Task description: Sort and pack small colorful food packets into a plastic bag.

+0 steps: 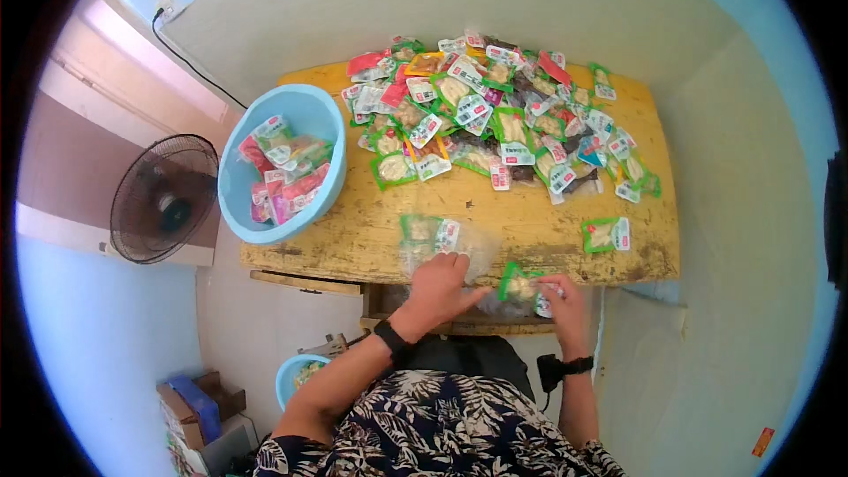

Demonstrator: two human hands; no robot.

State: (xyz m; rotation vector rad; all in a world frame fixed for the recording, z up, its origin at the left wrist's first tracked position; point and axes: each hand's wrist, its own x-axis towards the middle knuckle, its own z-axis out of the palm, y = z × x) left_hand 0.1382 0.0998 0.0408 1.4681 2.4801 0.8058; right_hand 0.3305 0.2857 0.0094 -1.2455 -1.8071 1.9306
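Note:
My right hand (563, 308) grips one end of a small green-edged food packet (521, 286), held in the air just over the table's front edge. My left hand (437, 288) rests on a clear plastic bag (482, 246) at the front of the yellow wooden table (371, 232); a green-edged packet (420, 228) shows in or under the bag. Whether the left fingers pinch the bag is not plain. Another green-edged packet (601, 236) lies alone to the right. A large heap of mixed sealed food packets (464, 112) covers the back of the table.
A blue plastic basin (232, 212) with red and green packets stands at the table's left. Beyond it is a black-caged fan (162, 202). Below the front edge, a drawer (457, 328) stands open with clear plastic inside. A smaller blue basin (285, 381) and cardboard boxes (189, 414) are lower left.

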